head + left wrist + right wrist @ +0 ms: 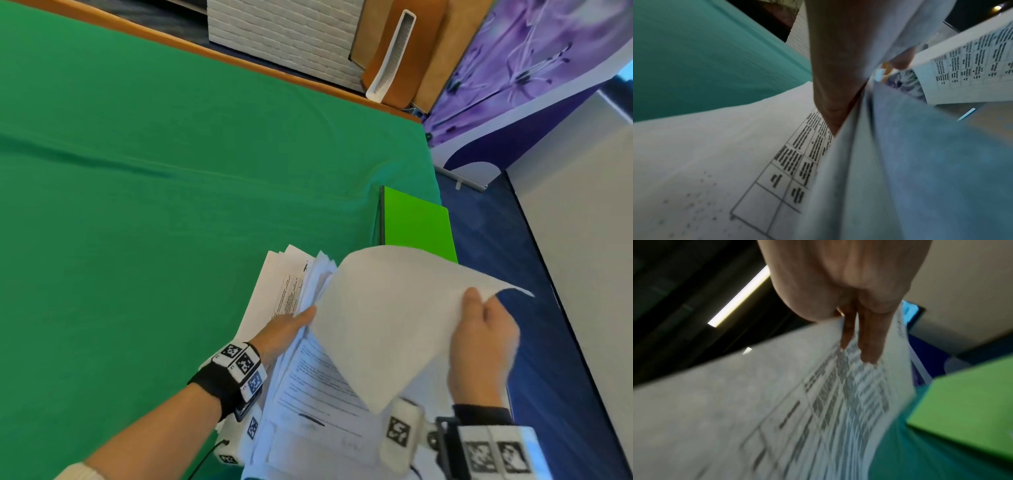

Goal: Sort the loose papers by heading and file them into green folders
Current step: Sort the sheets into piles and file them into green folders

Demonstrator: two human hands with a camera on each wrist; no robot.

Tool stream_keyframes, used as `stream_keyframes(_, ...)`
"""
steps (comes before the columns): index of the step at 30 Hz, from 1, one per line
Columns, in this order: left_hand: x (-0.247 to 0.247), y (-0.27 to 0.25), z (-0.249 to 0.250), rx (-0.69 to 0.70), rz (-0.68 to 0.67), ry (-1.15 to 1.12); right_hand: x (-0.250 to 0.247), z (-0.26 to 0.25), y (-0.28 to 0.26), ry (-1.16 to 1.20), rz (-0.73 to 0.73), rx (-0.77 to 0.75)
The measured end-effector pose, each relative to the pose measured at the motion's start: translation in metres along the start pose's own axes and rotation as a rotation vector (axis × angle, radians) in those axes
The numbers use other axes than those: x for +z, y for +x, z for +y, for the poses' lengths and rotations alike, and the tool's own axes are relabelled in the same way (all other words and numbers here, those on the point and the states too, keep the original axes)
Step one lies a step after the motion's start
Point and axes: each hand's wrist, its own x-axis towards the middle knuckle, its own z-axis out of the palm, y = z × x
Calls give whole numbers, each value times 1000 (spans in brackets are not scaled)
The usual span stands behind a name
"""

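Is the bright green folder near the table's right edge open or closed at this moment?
Closed. The bright green folder lies flat on the green tablecloth, only its plain cover showing, beyond the sheet the right hand lifts.

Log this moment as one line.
right hand: pinches lifted sheet | left hand: on paper stack | green folder: closed, beyond

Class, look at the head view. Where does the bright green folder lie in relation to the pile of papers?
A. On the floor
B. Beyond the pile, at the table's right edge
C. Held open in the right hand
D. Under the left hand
B: the green folder lies flat on the green tablecloth past the paper pile, while the right hand pinches a lifted sheet, not the folder.
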Motion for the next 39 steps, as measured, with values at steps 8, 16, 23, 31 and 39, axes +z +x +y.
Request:
stream_keyframes(8,-8,13,-14,-100,110,-62,-29,-37,1,-359,19,-35)
stream_keyframes(16,-7,15,-20,-114,92,-313,60,3,-41,-833,-439,-191)
stream_keyframes(23,7,12,-17,-35,23,-246,116,58,-79,-691,-574,-29)
stream_keyframes(31,-2,12,-22,-77,31,-307,90,78,-57,-624,-401,105)
stream_keyframes(39,13,8,-16,5,14,-9,94,83,-67,-537,-380,118)
